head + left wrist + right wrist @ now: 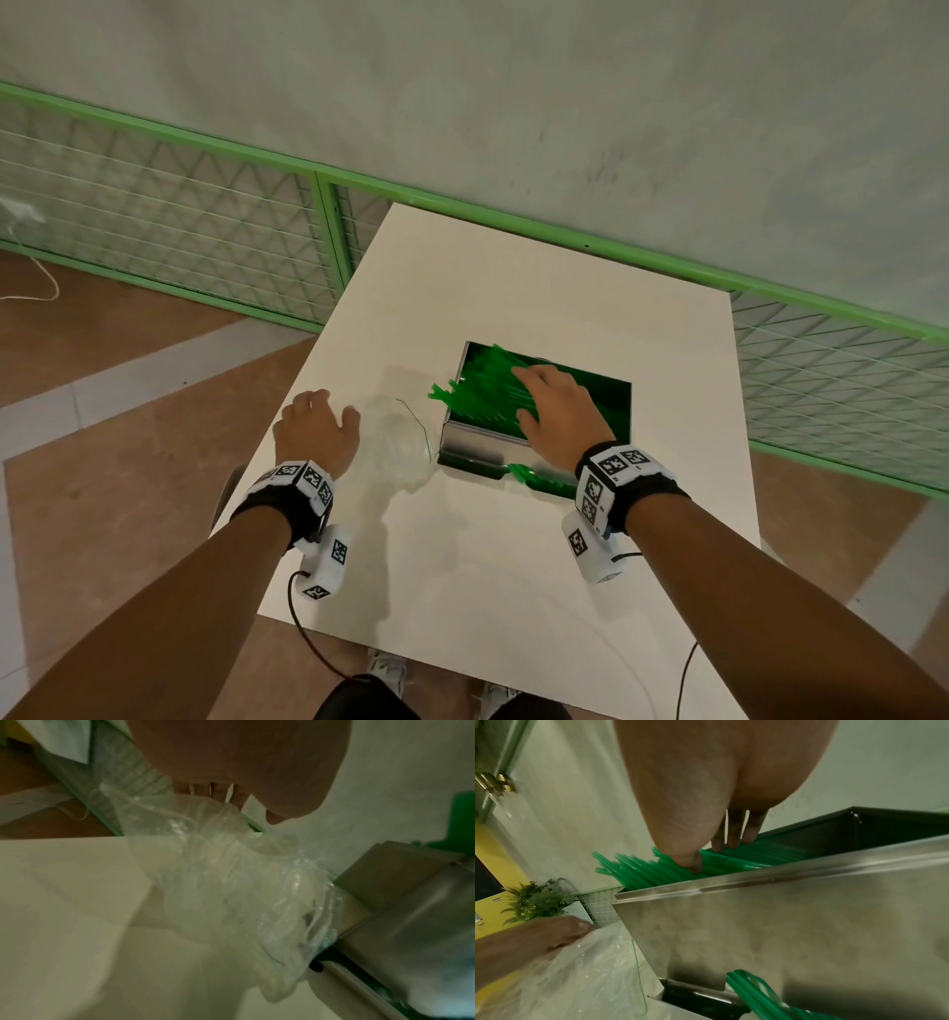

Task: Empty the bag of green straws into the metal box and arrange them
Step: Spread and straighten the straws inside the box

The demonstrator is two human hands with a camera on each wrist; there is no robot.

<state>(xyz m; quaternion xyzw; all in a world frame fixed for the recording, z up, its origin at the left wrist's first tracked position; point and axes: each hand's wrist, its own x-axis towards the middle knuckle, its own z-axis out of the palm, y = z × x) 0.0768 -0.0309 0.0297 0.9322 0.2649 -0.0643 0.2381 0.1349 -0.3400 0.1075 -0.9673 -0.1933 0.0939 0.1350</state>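
Note:
The metal box (482, 448) stands on the white table (462, 565), right of centre. Green straws (477, 390) fill its left part, and several stick out over its left rim (618, 866). My right hand (554, 406) lies flat on the pile, fingers straight, with fingertips (731, 843) and thumb pressing on the straws. A few more straws (544, 479) lie at the foot of the box's near wall (782, 923). The clear plastic bag (395, 447) lies crumpled left of the box. My left hand (318, 421) sits at the bag's left edge, loosely curled, thumb touching the film (231, 882).
A green mesh fence (205, 205) runs behind the table, against a pale wall. The table's left edge is close to my left wrist. Wrist-camera cables (298, 616) hang off the near edge. A potted fern (536, 900) shows in the right wrist view.

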